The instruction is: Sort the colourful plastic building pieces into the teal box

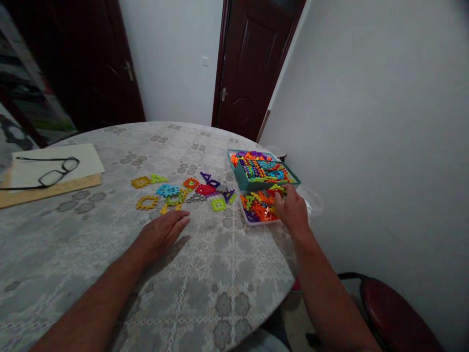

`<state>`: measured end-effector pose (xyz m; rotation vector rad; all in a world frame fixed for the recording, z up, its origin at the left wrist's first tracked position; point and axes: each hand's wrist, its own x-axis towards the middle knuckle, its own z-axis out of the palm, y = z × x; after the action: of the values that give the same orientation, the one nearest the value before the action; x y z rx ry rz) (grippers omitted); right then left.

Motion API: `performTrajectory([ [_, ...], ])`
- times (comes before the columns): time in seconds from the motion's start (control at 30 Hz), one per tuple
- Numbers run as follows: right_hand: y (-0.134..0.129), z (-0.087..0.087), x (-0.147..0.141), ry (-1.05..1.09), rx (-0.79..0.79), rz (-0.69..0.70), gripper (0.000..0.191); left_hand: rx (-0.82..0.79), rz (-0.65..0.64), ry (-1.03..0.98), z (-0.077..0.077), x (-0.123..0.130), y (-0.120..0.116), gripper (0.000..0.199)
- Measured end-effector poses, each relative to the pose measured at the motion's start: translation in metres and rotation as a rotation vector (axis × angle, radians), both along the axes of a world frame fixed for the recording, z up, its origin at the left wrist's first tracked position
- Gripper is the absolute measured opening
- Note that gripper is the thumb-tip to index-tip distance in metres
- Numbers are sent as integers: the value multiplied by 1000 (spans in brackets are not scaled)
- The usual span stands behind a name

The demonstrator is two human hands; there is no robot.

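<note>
Toy pieces (206, 189) lie spread left of the tray (256, 224), with plenty more left inside. The right hand (296, 208) curls over it, grip unclear from here; the left hand (159, 232), fingers relaxed, empty, rests left of it.

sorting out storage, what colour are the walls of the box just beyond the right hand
Teal; the box shows best in the head view.
</note>
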<state>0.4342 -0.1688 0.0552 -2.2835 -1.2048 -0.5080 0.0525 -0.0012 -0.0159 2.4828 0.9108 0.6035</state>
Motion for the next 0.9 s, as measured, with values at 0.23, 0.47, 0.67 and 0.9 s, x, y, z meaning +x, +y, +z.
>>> performTrajectory([
  [0.23, -3, -22, 3, -54, -228, -98, 31, 4, -14, 27, 7, 1, -4, 55],
  [0.47, 0, -11, -8, -153, -215, -22, 27, -34, -13, 33, 12, 2, -8, 50],
  [0.67, 15, 5, -22, -97, -130, 270, 23, -9, -32, 21, 8, 2, -7, 45],
  [0.9, 78, 19, -66, -61, -400, 593, 37, -2, -28, -8, 9, 2, -8, 41],
])
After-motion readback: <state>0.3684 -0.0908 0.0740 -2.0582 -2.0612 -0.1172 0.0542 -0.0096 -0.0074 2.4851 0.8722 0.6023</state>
